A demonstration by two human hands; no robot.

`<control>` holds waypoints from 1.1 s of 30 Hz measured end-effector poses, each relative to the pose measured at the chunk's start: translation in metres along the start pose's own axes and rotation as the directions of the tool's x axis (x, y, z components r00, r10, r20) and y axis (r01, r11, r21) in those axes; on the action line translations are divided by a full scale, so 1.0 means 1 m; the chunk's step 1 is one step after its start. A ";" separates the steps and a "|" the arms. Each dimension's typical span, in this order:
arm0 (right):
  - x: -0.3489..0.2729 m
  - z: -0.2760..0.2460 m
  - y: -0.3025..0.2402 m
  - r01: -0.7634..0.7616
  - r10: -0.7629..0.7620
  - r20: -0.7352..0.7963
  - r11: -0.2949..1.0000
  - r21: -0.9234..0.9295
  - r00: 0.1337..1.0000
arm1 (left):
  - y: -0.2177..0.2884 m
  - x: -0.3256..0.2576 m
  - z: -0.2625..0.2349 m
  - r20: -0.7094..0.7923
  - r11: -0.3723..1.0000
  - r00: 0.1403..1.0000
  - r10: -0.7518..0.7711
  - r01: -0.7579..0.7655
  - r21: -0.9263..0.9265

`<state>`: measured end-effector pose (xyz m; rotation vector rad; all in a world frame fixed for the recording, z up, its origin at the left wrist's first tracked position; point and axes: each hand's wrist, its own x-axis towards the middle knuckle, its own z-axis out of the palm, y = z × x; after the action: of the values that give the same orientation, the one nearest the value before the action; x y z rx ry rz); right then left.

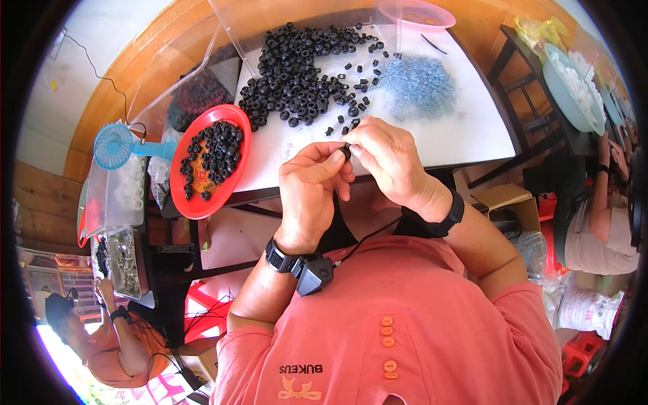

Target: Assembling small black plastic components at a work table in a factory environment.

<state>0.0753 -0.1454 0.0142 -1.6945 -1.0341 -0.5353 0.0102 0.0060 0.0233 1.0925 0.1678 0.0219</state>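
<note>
My left hand (309, 189) and my right hand (386, 158) meet over the table's near edge. Between their fingertips they pinch a small black plastic piece (346, 152), partly covered by the fingers; what else the right fingertips grip is too small to make out. Just beyond my hands, a large heap of round black plastic pieces (290, 74) spreads over the white tabletop (466, 131), with smaller black pieces scattered at its right side. A mound of fine, shiny bluish bits (420, 86), perhaps tiny springs, lies right of them. To the left, a red plate (185, 199) holds more black pieces.
A small blue fan (113, 146) stands beside the red plate. Clear plastic bins (152, 88) line the far left, and a pink dish (425, 15) sits at the back. Another person (125, 341) works at lower left, another (601, 223) at right near a pale blue basin (563, 94).
</note>
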 end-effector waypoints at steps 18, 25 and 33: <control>-0.020 0.007 -0.013 0.047 -0.082 -0.095 0.943 -0.329 0.992 | 0.001 -0.014 0.008 0.031 0.999 0.999 -0.035 0.035 -0.020; -0.022 0.005 -0.010 0.029 -0.025 0.022 0.983 -0.184 0.999 | 0.003 -0.014 -0.003 0.095 0.981 0.991 -0.094 0.076 0.177; -0.026 0.013 -0.017 0.145 -0.146 0.007 0.971 -0.188 0.989 | 0.002 -0.024 -0.006 0.072 0.987 0.994 -0.078 0.067 0.148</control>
<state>0.0454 -0.1418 -0.0006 -1.7885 -1.1381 -0.7540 -0.0146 0.0095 0.0256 1.2305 0.1410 -0.0992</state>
